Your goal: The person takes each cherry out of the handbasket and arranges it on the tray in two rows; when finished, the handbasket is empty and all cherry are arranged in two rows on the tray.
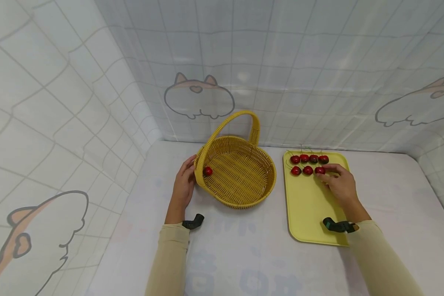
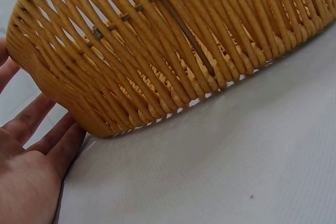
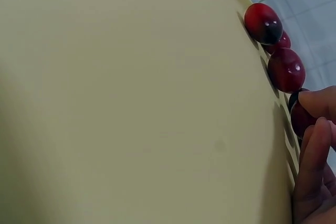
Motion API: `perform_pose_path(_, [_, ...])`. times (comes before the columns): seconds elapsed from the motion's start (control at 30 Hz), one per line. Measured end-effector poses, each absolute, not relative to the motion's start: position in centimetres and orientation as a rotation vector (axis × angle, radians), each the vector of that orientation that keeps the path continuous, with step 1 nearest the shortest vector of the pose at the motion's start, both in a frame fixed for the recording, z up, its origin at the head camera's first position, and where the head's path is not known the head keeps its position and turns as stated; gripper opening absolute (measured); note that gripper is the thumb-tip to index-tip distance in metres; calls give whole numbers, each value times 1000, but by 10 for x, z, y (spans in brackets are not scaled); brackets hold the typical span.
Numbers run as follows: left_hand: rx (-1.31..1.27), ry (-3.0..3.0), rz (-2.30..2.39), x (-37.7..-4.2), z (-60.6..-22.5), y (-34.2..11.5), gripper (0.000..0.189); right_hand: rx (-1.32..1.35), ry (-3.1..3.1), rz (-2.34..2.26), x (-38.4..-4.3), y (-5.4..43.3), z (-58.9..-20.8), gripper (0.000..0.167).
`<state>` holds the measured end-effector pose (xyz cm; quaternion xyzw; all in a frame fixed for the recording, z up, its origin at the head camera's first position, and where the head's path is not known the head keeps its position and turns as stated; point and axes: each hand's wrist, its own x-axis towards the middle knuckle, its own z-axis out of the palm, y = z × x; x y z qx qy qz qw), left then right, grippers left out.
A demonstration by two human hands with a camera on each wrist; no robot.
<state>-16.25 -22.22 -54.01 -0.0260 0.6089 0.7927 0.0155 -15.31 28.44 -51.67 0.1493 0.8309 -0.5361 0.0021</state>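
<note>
My left hand rests against the left outer wall of a yellow wicker basket, beside the foot of its arched handle. In the left wrist view, its fingers reach out fairly straight to the woven side. One red cherry lies inside the basket, near that handle foot. With thumb and fingers, my right hand pinches a dark red cherry at the right end of the front row on a yellow tray. Beside it sits another cherry.
Several more cherries, some with thin stems, form a back row at the tray's far edge. The basket's handle arches high. A white cloth covers the table, and patterned white sheets hang behind and at the sides.
</note>
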Motion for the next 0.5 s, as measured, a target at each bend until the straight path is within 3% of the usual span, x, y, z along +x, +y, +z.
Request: perform_pose_path(0.5, [-95,1872,2478,-163,-541,-222,44,491,2598,-1658,-153,283,-517,48])
